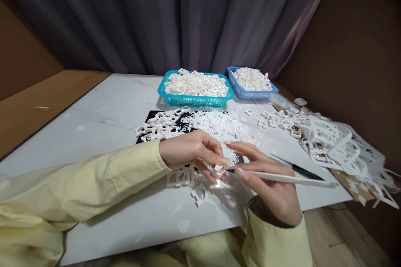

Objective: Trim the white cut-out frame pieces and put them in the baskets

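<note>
- backed across most of the width by a dark grey curtain [200, 21], hanging in long folds
- spread in front, a white bench [103, 108] with faint marble veining
- closed off on the right by a dark brown panel [351, 58]
- covered to the wrists in pale yellow sleeves [125, 175], with both arms reaching in over the near side
- piled at the right end of the bench, a tangled heap of white strips [338, 144], trailing past the edge
- laid mid-bench, a black mat [152, 114], largely hidden under thicker white frames [159, 125] at left and thin white scraps [216, 125] towards the right
- set behind the mat, a teal basket [200, 101], heaped with white parts; to the right, a smaller blue basket [250, 94], likewise heaped
- brought close together over the mat's near side, both hands: left hand [194, 148] pinched on a small white piece, right hand [275, 192] closed around a white-handled tool [313, 181], dark tip aimed left
- lying on the bench behind the right hand, a black pointed tool [303, 171]
- held in the left fingertips, the small white piece [218, 168], right at the dark tip; touching or just apart, hard to tell
</note>
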A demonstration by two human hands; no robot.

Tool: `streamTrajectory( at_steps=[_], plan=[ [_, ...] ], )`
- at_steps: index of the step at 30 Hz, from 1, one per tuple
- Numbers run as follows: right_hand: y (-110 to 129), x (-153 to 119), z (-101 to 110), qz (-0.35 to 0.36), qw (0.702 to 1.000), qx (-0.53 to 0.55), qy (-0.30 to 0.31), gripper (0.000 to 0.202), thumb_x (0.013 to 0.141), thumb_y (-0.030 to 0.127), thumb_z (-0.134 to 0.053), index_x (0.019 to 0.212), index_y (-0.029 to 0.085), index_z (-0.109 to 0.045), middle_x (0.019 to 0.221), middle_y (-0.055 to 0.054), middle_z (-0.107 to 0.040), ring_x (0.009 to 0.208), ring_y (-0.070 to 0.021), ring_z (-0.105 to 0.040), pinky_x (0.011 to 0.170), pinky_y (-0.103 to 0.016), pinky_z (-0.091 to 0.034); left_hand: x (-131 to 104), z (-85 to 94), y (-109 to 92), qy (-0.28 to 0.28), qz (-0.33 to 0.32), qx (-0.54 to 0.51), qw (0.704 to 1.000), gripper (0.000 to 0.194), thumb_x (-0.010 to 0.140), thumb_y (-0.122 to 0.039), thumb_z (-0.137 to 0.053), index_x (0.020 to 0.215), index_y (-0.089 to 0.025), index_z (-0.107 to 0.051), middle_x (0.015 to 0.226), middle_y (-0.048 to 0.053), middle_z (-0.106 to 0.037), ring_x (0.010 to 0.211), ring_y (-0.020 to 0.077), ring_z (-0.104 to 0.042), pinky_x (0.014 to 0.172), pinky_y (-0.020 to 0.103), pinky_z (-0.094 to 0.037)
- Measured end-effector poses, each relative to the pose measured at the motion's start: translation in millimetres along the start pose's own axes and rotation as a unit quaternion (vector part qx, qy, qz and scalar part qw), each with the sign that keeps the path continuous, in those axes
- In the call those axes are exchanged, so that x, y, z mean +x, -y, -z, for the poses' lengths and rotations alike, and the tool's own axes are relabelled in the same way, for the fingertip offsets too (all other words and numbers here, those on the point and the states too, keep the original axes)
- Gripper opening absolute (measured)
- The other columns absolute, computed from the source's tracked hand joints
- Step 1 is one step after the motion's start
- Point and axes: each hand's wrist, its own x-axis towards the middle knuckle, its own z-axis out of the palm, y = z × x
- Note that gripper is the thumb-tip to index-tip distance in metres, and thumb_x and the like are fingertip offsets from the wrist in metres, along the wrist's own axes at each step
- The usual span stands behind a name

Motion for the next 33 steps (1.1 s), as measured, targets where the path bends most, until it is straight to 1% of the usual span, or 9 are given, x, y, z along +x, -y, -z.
streamTrajectory(
  at_steps=[4, 8, 10, 13, 19, 22, 25, 30, 33],
  plan=[
    [7, 1, -2, 0.008, 1.000, -0.012, 0.027, 0.016, 0.079, 0.012, -0.061, 0.084, 0.021, -0.072, 0.102, -0.006, -0.070, 0.100, -0.0235, -0.062, 0.088, -0.041, -0.050, -1, 0.8, -2, 0.004, 0.006, 0.019, 1.000, 0.017, 0.068, -0.026, -0.073, 0.073, -0.011, -0.066, 0.069, 0.003, -0.066, 0.069, 0.0153, -0.066, 0.065, 0.026, -0.055],
    [14, -2, -8, 0.012, 0.996, -0.076, -0.054, 0.016, 0.080, 0.012, -0.061, 0.083, 0.022, -0.072, 0.093, -0.004, -0.072, 0.090, -0.0215, -0.066, 0.079, -0.036, -0.053, -2, 0.1, -5, 0.005, -0.020, 0.011, 1.000, 0.021, 0.074, -0.032, -0.067, 0.081, -0.012, -0.066, 0.082, 0.004, -0.067, 0.081, 0.0142, -0.065, 0.076, 0.026, -0.053],
    [17, -4, -9, 0.005, 0.987, -0.114, -0.113, 0.015, 0.079, 0.013, -0.062, 0.082, 0.023, -0.072, 0.092, -0.003, -0.071, 0.086, -0.0196, -0.067, 0.076, -0.032, -0.053, -4, -3.0, -6, -0.028, -0.053, 0.022, 0.998, 0.024, 0.070, -0.030, -0.071, 0.086, -0.014, -0.063, 0.086, 0.003, -0.067, 0.085, 0.0154, -0.065, 0.077, 0.026, -0.052],
    [22, -8, -11, 0.002, 0.974, -0.150, -0.171, 0.014, 0.078, 0.013, -0.063, 0.081, 0.023, -0.072, 0.092, -0.001, -0.071, 0.085, -0.0185, -0.067, 0.077, -0.029, -0.053, -6, -9.7, -4, -0.098, -0.119, 0.084, 0.984, 0.032, 0.062, -0.022, -0.077, 0.088, -0.017, -0.059, 0.077, -0.001, -0.065, 0.078, 0.0130, -0.064, 0.069, 0.022, -0.050],
    [26, -12, -23, 0.005, 0.959, -0.164, -0.229, 0.010, 0.078, 0.015, -0.064, 0.077, 0.021, -0.072, 0.089, -0.002, -0.071, 0.085, -0.0185, -0.067, 0.075, -0.027, -0.052, -8, -17.9, 3, -0.170, -0.224, 0.108, 0.954, 0.015, 0.069, -0.019, -0.072, 0.079, -0.013, -0.062, 0.074, 0.000, -0.063, 0.069, 0.0109, -0.062, 0.066, 0.022, -0.053],
    [21, -11, -28, -0.026, 0.959, -0.122, -0.254, 0.014, 0.077, 0.019, -0.065, 0.064, 0.021, -0.068, 0.086, -0.001, -0.072, 0.087, -0.0192, -0.066, 0.077, -0.029, -0.050, -10, -18.0, 2, -0.180, -0.283, 0.123, 0.934, 0.009, 0.067, -0.013, -0.072, 0.074, -0.012, -0.066, 0.083, 0.002, -0.060, 0.071, 0.0118, -0.062, 0.062, 0.022, -0.055],
    [10, -10, -30, -0.071, 0.965, -0.018, -0.250, 0.024, 0.079, 0.025, -0.063, 0.055, 0.020, -0.064, 0.086, -0.003, -0.071, 0.086, -0.0209, -0.065, 0.080, -0.034, -0.049, -12, -16.9, 2, -0.181, -0.321, 0.148, 0.918, 0.006, 0.066, -0.011, -0.072, 0.068, -0.013, -0.068, 0.089, 0.003, -0.056, 0.071, 0.0117, -0.061, 0.059, 0.022, -0.057],
    [-2, -8, -27, -0.137, 0.959, 0.147, -0.199, 0.016, 0.080, 0.032, -0.062, 0.088, 0.021, -0.072, 0.076, -0.003, -0.068, 0.062, -0.0148, -0.058, 0.074, -0.035, -0.048, -11, -11.7, 2, -0.141, -0.309, 0.162, 0.927, 0.004, 0.069, -0.013, -0.070, 0.072, -0.013, -0.068, 0.102, 0.006, -0.059, 0.070, 0.0115, -0.062, 0.062, 0.023, -0.059],
    [-2, -5, -28, -0.150, 0.953, 0.185, -0.188, 0.016, 0.079, 0.032, -0.064, 0.087, 0.021, -0.072, 0.073, -0.002, -0.067, 0.057, -0.0128, -0.054, 0.070, -0.032, -0.047, -8, -7.7, 4, -0.105, -0.302, 0.131, 0.938, 0.005, 0.070, -0.011, -0.069, 0.072, -0.013, -0.065, 0.104, 0.007, -0.064, 0.072, 0.0130, -0.063, 0.061, 0.024, -0.058]
  ],
)
